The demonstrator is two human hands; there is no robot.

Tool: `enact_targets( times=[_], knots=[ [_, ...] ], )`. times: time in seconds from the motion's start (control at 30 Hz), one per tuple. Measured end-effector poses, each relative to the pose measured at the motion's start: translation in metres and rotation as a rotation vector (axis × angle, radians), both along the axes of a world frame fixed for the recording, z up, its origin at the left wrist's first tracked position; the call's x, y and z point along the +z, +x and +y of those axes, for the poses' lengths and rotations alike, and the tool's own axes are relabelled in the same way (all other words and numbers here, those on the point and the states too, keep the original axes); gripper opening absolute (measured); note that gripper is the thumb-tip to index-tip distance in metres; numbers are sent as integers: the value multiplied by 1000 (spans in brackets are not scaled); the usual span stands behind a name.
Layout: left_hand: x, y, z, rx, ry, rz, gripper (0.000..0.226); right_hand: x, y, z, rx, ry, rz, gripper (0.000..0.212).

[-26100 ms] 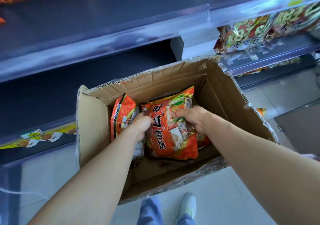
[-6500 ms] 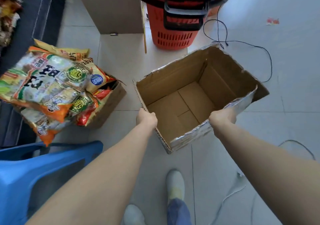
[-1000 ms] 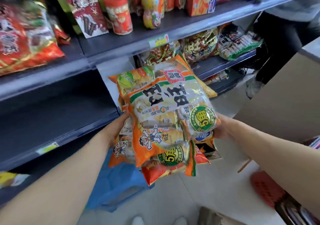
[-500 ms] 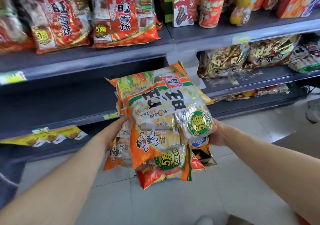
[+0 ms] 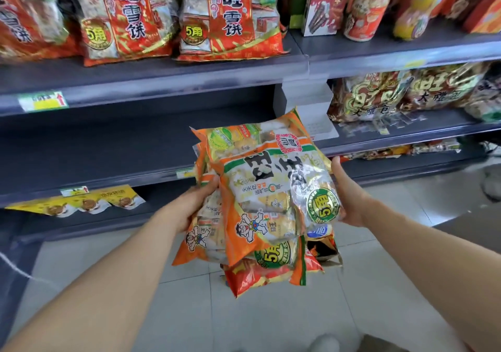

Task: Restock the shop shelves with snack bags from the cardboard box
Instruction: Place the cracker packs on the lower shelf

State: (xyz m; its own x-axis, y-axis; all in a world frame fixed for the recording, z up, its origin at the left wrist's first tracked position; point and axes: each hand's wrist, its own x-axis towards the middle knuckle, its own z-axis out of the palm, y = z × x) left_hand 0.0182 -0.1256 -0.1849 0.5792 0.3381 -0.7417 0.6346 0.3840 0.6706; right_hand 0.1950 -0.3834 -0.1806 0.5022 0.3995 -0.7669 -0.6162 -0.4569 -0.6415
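head view: the left hand (image 5: pixel 195 205) and the right hand (image 5: pixel 352 202) hold 1 pile of snack bags (image 5: pixel 271 197) between them. each hand grips 1 side. the left thumb presses on top, the right thumb lies along the edge, and the other fingers go under, out of sight. the pile's long way runs from the person out toward the shelves. the bare dark shelf (image 5: pixel 108 148) sits just past the hands, ahead and to the left, so the left hand is nearer to it. i think the pile must go forward and left.
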Motion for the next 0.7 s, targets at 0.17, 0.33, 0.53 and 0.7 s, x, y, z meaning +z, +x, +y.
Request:
enact_targets(
  times=[0.17,0.33,0.53,0.7],
  knots=[
    [36,2,-4,240,424,27,66,61,-12,12,23,-111,-296,110],
    [91,9,-39,287,696,-96,43,103,-38,30,177,-75,-437,77],
    [98,18,-64,88,478,21,66,131,-60,44,277,-92,-462,98],
    [98,23,-71,84,412,83,77,117,-55,41,298,-160,-480,87]
  ],
)
